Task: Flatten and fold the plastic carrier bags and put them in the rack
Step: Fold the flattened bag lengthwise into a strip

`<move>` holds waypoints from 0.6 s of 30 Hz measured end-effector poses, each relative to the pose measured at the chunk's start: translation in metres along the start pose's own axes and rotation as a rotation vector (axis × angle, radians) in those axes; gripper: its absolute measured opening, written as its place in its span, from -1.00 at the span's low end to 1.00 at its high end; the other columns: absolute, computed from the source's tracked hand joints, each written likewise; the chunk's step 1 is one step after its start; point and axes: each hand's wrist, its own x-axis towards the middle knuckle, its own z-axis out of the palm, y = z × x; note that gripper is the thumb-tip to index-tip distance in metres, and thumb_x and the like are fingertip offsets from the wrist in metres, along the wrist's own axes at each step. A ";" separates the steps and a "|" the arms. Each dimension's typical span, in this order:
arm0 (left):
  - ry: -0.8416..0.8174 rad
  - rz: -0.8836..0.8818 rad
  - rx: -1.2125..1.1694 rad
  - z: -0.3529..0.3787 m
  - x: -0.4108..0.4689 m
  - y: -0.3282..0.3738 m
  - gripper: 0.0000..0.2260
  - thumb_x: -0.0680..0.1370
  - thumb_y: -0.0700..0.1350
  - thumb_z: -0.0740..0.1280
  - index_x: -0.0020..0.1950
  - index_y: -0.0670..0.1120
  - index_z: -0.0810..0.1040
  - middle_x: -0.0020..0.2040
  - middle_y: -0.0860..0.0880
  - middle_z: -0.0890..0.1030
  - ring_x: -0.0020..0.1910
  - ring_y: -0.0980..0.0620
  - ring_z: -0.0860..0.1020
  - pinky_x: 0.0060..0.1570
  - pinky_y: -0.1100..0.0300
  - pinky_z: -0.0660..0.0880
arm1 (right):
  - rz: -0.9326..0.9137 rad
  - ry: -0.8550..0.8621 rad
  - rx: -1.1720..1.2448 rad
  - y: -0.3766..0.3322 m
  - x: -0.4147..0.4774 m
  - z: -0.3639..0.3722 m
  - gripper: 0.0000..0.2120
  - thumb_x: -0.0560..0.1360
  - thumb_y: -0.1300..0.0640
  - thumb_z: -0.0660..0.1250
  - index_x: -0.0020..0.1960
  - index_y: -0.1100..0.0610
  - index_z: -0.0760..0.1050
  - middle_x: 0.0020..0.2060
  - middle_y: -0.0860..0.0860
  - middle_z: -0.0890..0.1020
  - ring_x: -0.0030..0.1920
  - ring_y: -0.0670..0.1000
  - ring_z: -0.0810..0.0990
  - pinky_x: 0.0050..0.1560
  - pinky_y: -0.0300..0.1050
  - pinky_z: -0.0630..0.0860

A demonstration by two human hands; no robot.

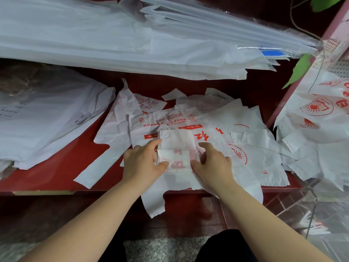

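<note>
Glossy red counter [62,167] is stretching left to right, its dark red front [75,210] dropping away on the near side. Speckled grey floor [160,248], possibly granite, is showing near centre. A red upright [281,106] is slanting along the far right, with green leaves [300,70] hanging beside it.

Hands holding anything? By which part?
Left hand grips the folded bag at its left edge, right hand at its right edge, each between thumb and fingers.
</note>
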 end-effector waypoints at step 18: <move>-0.137 0.146 -0.037 -0.009 0.025 -0.004 -0.56 0.54 0.07 0.03 0.19 -0.10 0.57 0.28 -0.02 0.49 0.28 0.00 0.41 0.24 0.25 0.18 | -0.452 -0.196 0.072 0.020 -0.005 0.005 -0.41 0.36 -0.17 0.06 0.16 0.15 0.57 0.21 0.05 0.55 0.32 0.09 0.42 0.33 -0.18 0.06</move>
